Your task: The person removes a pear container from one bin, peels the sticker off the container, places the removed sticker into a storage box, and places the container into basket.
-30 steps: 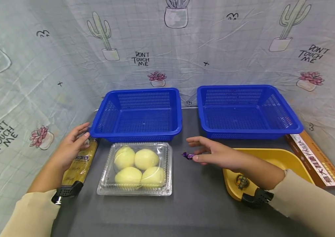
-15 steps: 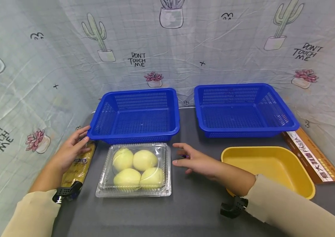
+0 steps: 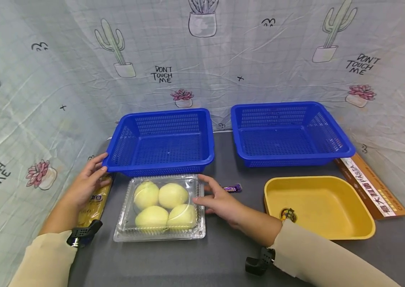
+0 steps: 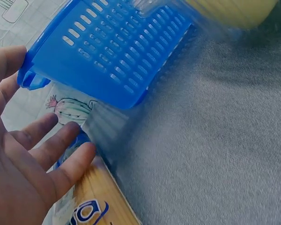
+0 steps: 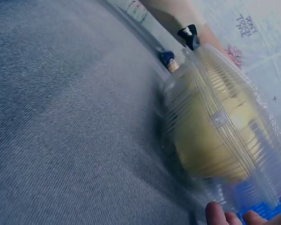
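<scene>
Touching the left blue basket (image 3: 169,147) at 8 o'clock, my left hand (image 3: 83,186) maybe pinches; can't tell. The fruit box (image 3: 159,235) sits at its 6. Loose-fingered at the box's 2, my right hand (image 3: 224,204) seems to be lining up a hold; next calls for curling inward.

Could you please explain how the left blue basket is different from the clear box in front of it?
The left basket is blue and slotted; the clear box is see-through, with ridged edges. The left basket is open on top, while the clear box is covered. The left basket is wider in the head view than the clear box, which contains four round, pale yellow items. Both rest on the grey tabletop.
</scene>
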Demonstrator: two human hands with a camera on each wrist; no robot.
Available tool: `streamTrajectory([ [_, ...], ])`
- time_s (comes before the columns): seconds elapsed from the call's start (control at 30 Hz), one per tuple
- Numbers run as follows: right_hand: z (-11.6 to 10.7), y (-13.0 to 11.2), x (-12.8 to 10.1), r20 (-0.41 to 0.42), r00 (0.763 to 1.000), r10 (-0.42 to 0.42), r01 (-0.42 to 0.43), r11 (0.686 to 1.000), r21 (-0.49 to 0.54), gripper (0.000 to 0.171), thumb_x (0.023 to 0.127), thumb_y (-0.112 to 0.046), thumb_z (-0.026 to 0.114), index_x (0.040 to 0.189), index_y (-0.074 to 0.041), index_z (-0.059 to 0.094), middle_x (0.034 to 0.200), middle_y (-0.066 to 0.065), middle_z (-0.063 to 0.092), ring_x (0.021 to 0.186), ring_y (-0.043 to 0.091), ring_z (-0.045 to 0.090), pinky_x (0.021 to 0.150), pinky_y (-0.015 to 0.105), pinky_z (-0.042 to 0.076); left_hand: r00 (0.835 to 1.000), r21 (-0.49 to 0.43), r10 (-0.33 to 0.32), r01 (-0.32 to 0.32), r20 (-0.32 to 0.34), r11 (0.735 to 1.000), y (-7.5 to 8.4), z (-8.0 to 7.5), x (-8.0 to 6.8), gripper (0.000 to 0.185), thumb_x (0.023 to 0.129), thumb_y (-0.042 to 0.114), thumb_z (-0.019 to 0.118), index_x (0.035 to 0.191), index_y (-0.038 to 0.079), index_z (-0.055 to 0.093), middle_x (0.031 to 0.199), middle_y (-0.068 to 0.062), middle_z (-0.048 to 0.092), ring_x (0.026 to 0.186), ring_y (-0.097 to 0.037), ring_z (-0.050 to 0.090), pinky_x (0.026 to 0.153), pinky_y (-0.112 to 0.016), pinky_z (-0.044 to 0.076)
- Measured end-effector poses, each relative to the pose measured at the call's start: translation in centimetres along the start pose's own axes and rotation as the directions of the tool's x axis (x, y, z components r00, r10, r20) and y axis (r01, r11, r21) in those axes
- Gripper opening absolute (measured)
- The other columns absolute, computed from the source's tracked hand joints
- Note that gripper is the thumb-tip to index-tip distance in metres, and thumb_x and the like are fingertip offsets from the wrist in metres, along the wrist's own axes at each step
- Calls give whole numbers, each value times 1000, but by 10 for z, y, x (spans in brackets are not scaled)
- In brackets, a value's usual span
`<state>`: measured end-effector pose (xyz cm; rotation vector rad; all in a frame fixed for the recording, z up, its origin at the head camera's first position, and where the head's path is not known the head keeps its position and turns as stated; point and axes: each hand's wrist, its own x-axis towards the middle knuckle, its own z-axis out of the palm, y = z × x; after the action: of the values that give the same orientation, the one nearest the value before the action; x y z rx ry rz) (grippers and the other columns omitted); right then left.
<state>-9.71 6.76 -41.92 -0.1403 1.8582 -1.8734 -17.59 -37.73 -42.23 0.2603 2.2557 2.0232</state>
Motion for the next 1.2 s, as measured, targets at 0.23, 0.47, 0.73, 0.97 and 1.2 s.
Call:
streamTrajectory([
  [0.23,12,5,10,-51,998,-28,31,998,56,83,99,-17,75,169,-18,30,150,27,47,123,34,58,88,41,54,1000,-45,-16,16,-7,999,-1,2,5,52,115,19,49,166,21,38,137,0,48,114,-2,63,88,-26,60],
  [0.47,19,13,14,-67,993,-100,100,995,2,88,98,-16,76,170,-15,25,140,22,55,118,29,60,92,36,53,1000,-56,-14,13,-14,998,-1,5,7,52,116,19,48,167,22,36,140,-5,43,114,-3,63,87,-27,60],
  [0.73,16,17,11,-54,987,-151,147,987,-70,102,92,-18,82,172,-17,19,157,23,46,137,39,50,105,49,51,1000,-68,-22,22,-6,997,-1,8,11,55,116,21,49,168,22,32,141,-5,43,113,-3,64,88,-28,60],
  [0.97,13,18,7,33,983,-180,182,975,-126,120,87,-16,88,173,-19,5,174,24,18,147,42,40,116,55,42,999,-42,-30,29,-13,999,-3,8,9,57,116,23,47,170,22,28,148,-12,39,112,-1,65,87,-27,60],
  [1.2,14,17,3,63,967,-249,256,952,-168,124,85,-20,91,173,-20,4,177,18,8,149,44,40,117,61,39,1000,-66,-3,3,1,998,-4,9,9,55,116,22,47,169,21,30,142,-1,46,113,-2,66,88,-28,60],
])
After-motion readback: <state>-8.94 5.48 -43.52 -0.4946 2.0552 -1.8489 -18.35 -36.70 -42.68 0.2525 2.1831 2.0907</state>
